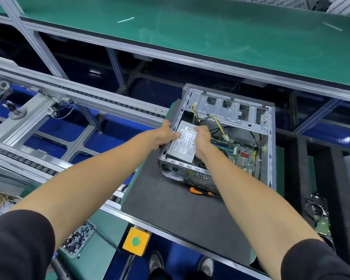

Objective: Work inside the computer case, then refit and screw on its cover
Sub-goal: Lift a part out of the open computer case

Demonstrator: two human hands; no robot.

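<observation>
Yellow push-button box (136, 241) with a green button sits at the near edge. Beyond it, a dark grey mat (170, 209) covers the surface; an orange-and-black screwdriver (202, 191) lies on it just beside the near end of the computer case (270, 138). The case is bare silver steel, lying on its side with the cover off, at mid-right on the mat. Inside: a green motherboard (240, 154) and yellow-black cables (216, 121). The left hand (166, 135) and right hand (202, 138) both grip the silver power supply (183, 146) at the case's left end, fingers curled round its edges. Its white label is printed; the text is too small to read.
</observation>
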